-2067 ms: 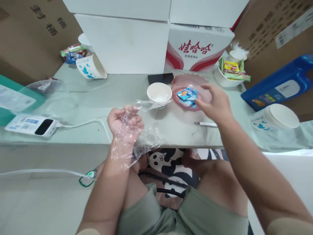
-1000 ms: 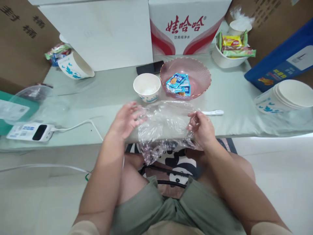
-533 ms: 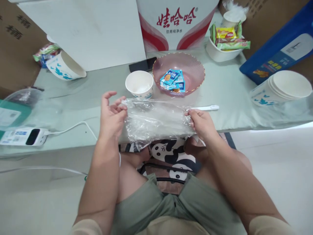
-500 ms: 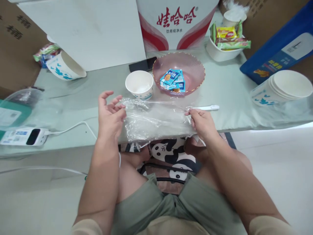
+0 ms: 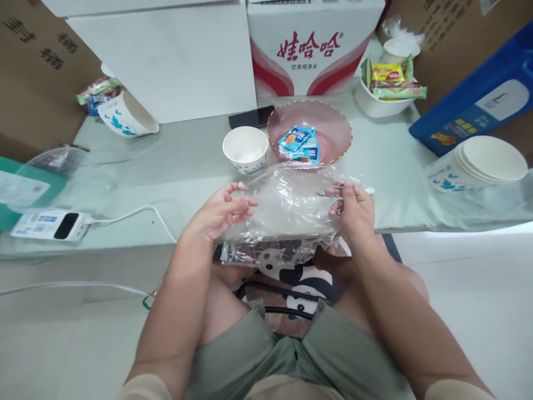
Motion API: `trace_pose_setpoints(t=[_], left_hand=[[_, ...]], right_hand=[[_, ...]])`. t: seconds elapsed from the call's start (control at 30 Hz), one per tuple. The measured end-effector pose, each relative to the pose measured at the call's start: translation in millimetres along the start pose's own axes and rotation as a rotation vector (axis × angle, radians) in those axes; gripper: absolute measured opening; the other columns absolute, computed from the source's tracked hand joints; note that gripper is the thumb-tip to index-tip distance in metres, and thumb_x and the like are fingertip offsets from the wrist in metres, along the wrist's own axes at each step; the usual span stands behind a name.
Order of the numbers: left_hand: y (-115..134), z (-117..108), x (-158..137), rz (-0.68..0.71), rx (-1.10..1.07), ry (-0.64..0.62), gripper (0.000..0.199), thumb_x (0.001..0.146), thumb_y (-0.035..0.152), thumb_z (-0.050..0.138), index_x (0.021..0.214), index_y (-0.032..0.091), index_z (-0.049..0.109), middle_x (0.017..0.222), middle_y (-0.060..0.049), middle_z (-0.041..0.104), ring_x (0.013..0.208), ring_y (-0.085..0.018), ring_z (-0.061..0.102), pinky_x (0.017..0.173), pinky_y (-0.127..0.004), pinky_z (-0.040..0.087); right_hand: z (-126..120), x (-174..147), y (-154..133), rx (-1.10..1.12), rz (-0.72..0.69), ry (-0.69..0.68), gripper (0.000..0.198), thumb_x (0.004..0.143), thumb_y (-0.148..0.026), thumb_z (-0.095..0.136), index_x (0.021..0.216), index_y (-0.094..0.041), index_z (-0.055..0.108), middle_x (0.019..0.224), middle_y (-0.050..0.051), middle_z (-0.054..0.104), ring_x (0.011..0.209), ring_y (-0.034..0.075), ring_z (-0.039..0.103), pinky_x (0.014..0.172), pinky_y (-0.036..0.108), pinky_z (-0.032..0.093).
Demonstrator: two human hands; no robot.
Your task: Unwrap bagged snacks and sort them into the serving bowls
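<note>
A clear, crinkled plastic bag (image 5: 291,200) is stretched between my two hands over the table's front edge, its lower part hanging below. My left hand (image 5: 225,211) holds the bag's left side, with its fingers partly curled and the film around the fingertips. At the other side, my right hand (image 5: 353,208) grips the bag between thumb and fingers. Just beyond the bag stand a white paper bowl (image 5: 245,150) and a pink fluted glass bowl (image 5: 335,133) with several blue snack packets (image 5: 297,139) inside. The white end of a slim object (image 5: 370,191) shows beside my right hand.
A dark phone (image 5: 251,117) lies behind the bowls, before white boxes (image 5: 166,66). To the right are stacked paper bowls (image 5: 470,166), a blue jug (image 5: 478,89) and a snack-filled white container (image 5: 383,105). A white power bank (image 5: 45,225) with a cable sits left.
My left hand has moved right and slightly down, its raised fingers now lower at the bag. My right hand has shifted slightly right. The bag is opened out more, and the view has tilted a little.
</note>
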State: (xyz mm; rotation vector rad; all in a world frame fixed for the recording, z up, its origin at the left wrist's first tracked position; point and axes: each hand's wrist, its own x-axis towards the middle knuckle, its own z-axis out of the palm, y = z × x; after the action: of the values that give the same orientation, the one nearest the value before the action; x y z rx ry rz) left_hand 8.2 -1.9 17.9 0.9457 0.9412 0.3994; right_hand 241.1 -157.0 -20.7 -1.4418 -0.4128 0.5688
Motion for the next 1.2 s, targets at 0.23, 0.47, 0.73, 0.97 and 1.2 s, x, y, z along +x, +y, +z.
trace_pose_setpoints(t=[0.23,0.47,0.73,0.97,1.2], left_hand=[[1.8,8.4,2.9,0.576,-0.15,0.308,0.057,0.067,0.008,0.078,0.111,0.031,0.049,0.107,0.003,0.072,0.082,-0.011,0.073,0.072,-0.019,0.056],[-2.5,-4.0,4.4,-0.123,-0.08,-0.093,0.051,0.073,0.042,0.081,0.109,0.013,0.06,0.113,-0.02,0.073,0.092,-0.028,0.077,0.068,-0.029,0.061],[-2.5,-0.7,14.6,0.64,-0.201,0.206,0.082,0.062,0.019,0.092,0.13,0.038,0.05,0.138,-0.003,0.062,0.12,-0.021,0.068,0.088,-0.025,0.06],[7.5,-6.7,-28.1,0.945,0.247,0.375,0.08,0.082,0.044,0.079,0.145,0.063,0.034,0.167,0.018,0.028,0.151,-0.028,0.041,0.097,-0.037,0.06],[12.0,-1.4,-12.6,0.304,-0.051,0.027,0.066,0.071,0.073,0.067,0.103,0.015,0.074,0.12,-0.021,0.073,0.118,-0.038,0.069,0.084,-0.042,0.063]], right_hand=[[-4.6,-6.4,-6.3,-0.082,-0.239,0.015,0.039,0.092,-0.062,0.06,0.094,-0.024,0.069,0.101,0.002,0.078,0.043,0.004,0.053,0.043,0.022,0.041],[-6.8,2.2,3.0,-0.155,-0.411,0.069,0.047,0.094,-0.067,0.054,0.095,-0.021,0.062,0.095,0.001,0.076,0.039,0.003,0.052,0.041,0.021,0.04],[-6.6,-3.6,-0.4,-0.144,-0.279,-0.095,0.047,0.092,-0.068,0.057,0.092,-0.022,0.066,0.089,0.002,0.076,0.04,0.004,0.05,0.039,0.021,0.037],[-9.2,5.3,6.3,-0.105,-0.203,-0.093,0.043,0.091,-0.065,0.06,0.093,-0.022,0.067,0.08,-0.001,0.07,0.041,0.004,0.041,0.04,0.022,0.032],[-10.3,9.9,4.8,-0.118,-0.189,0.036,0.035,0.094,-0.057,0.058,0.098,-0.024,0.067,0.087,0.001,0.068,0.046,0.007,0.045,0.048,0.026,0.038]])
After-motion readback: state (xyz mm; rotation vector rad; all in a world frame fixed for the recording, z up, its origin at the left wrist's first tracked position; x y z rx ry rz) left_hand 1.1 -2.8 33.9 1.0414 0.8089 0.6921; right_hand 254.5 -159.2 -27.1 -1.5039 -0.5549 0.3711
